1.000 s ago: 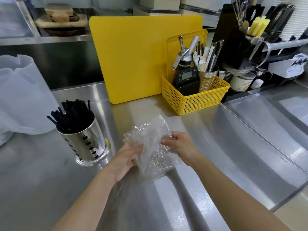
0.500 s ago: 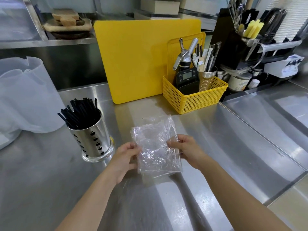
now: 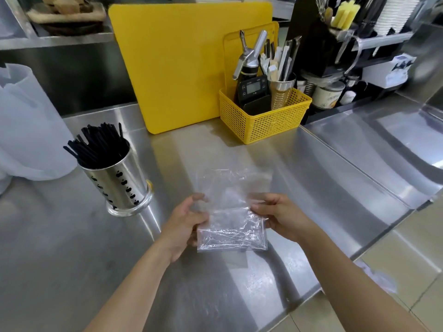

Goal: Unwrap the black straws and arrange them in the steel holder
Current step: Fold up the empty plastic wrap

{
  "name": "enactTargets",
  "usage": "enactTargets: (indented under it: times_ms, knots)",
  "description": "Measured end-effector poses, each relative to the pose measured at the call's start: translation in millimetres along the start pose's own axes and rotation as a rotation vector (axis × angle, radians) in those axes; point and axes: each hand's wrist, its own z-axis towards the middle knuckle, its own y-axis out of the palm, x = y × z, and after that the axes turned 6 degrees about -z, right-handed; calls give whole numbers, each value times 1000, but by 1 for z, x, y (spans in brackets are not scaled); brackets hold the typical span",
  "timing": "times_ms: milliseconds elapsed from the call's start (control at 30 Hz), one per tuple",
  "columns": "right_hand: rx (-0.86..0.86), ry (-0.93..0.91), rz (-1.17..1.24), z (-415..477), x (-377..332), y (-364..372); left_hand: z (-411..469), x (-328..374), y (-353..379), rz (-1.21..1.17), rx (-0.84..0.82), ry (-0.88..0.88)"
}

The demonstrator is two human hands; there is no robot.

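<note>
Straws stand in holder, left of the grips. Left grip and right grip pinch the empty wrapper. Task apparently done.

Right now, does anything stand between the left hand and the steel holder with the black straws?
Nothing visible does. Only counter surface shows between the left hand and the steel holder, which stands to its left, black straws inside. That hand and the right hand hold the clear wrapper.

Yellow cutting board upright on steel counter; yellow basket beside, holding timer; translucent bag left.
</note>
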Motion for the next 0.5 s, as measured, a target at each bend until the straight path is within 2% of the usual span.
enactTargets:
  times_ms: [100,267,400,500]
  knots:
    - [-59,-32,137,-13,14,-22,1,-3,13,-38,27,9]
    - [-99,-53,234,-39,20,-50,7,-12,50,64,50,56]
    - [-96,-26,266,-60,18,-87,21,-19,101,269,104,157]
    - [30,-37,160,-76,23,-127,29,-28,156,313,113,193]
